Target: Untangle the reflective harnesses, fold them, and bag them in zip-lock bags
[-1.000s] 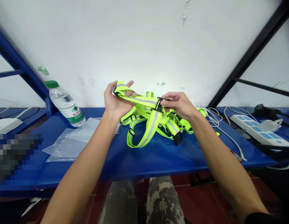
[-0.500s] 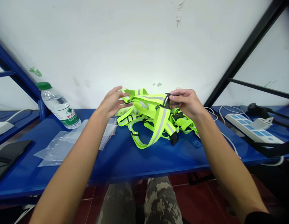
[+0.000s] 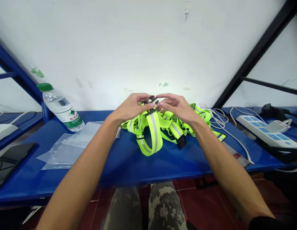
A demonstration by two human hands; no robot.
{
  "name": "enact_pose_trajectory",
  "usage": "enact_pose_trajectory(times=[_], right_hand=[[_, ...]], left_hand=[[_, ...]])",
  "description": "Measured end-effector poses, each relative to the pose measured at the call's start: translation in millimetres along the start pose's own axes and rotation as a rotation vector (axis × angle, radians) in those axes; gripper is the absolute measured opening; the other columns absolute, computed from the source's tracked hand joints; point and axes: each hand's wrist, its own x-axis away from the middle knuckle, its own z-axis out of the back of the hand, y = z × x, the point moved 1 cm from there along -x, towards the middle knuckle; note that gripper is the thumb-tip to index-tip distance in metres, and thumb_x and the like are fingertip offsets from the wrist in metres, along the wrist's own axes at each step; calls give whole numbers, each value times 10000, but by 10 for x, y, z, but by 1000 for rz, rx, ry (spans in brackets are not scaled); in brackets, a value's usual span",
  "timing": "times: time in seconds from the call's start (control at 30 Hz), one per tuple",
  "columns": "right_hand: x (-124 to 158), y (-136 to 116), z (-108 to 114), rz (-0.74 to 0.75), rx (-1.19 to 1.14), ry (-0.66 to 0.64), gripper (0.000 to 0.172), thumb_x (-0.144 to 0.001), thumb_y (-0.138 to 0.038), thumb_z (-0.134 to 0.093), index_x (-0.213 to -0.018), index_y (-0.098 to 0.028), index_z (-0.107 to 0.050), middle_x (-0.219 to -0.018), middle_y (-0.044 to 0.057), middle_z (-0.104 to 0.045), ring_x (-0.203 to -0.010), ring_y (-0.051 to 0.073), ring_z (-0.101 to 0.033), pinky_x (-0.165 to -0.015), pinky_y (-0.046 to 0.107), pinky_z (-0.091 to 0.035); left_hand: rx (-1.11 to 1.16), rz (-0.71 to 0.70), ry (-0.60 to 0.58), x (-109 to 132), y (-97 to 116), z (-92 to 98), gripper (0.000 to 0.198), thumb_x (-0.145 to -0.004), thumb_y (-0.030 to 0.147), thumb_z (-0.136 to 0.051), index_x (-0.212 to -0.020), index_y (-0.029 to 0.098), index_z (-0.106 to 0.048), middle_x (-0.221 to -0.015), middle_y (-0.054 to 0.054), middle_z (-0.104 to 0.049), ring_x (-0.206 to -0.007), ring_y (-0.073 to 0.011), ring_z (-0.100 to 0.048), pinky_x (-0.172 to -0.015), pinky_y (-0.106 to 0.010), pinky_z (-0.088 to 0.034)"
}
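My left hand [image 3: 133,108] pinches a black plastic buckle [image 3: 152,99], partly hidden by the fingers. From it a neon-yellow reflective strap [image 3: 155,127] with a grey stripe hangs in a loop down to the blue desk. Close by on the right, my right hand [image 3: 174,107] has its index finger and thumb parted at the buckle's edge; I see nothing gripped there. Below and behind both hands lies a tangled heap of the same yellow straps [image 3: 175,128]. Another black buckle [image 3: 181,141] rests at the front of that heap.
Clear plastic bags [image 3: 64,150] lie left of the straps, beside a tilted green-capped water bottle [image 3: 64,108]. A dark phone [image 3: 12,163] is at far left. On the right are white cables [image 3: 219,118], a flat card-like item [image 3: 236,155] and a power strip [image 3: 270,132].
My right hand has moved left and released the buckle it held. My left hand has moved right and taken hold of the buckle, so both hands are now close together.
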Motion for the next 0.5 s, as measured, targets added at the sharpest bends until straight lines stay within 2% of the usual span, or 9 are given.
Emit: enact_pose_trajectory(times=[0.07, 0.13, 0.2, 0.27, 0.33, 0.37, 0.5], right_hand=[[37, 124, 41, -75, 262, -81, 585, -794, -418, -733, -1313, -190, -589, -1093, 111, -708, -947, 221, -657, -794, 366, -529], [40, 254, 47, -163, 550, -210, 555, -766, -320, -749, -1271, -134, -613, -1045, 126, -711, -879, 224, -648, -752, 354, -504], [10, 351, 34, -221, 727, -329, 469, -765, -236, -719, -1208, -103, -638, -904, 96, -714, -775, 203, -625, -698, 324, -466], [-39, 395, 43, -224, 823, -356, 513, -765, -178, -676, -1266, -101, -593, -843, 67, -700, -751, 195, -607, -674, 301, -432], [-89, 388, 106, -198, 933, -280, 606, -762, -152, -636, -1356, -115, -521, -873, 75, -693, -801, 219, -608, -686, 306, -418], [-112, 370, 160, -181, 996, -216, 600, -765, -145, -613, -1357, -121, -521, -899, 92, -689, -836, 239, -609, -698, 318, -416], [-215, 259, 469, -103, 1113, 156, 275, -806, -158, -550, -1054, -146, -670, -969, 156, -672, -912, 297, -596, -768, 391, -427]], left_hand=[[110, 3, 213, -11, -14, 88, 261, -745, 306, -771, -966, 174, -726, -937, -59, -707, -936, -217, -637, -819, -322, -495], [246, 19, 380, -12, 10, 185, 265, -778, 338, -734, -995, 188, -710, -856, -45, -691, -903, -216, -635, -763, -307, -496], [352, 33, 500, 10, 70, 295, 265, -823, 381, -667, -1022, 208, -693, -734, -31, -647, -831, -214, -628, -688, -298, -481], [433, 30, 571, 63, 144, 423, 263, -847, 405, -612, -1023, 223, -682, -616, -17, -567, -721, -198, -591, -617, -292, -442], [508, 4, 595, 147, 205, 560, 250, -849, 413, -580, -1000, 238, -675, -525, -2, -464, -616, -176, -509, -568, -291, -393], [538, -11, 597, 194, 224, 626, 239, -849, 415, -567, -986, 251, -671, -493, 4, -410, -578, -169, -461, -555, -292, -374], [676, -82, 583, 360, 209, 815, 234, -911, 365, -445, -975, 274, -651, -462, 30, -292, -488, -139, -315, -565, -283, -390]])
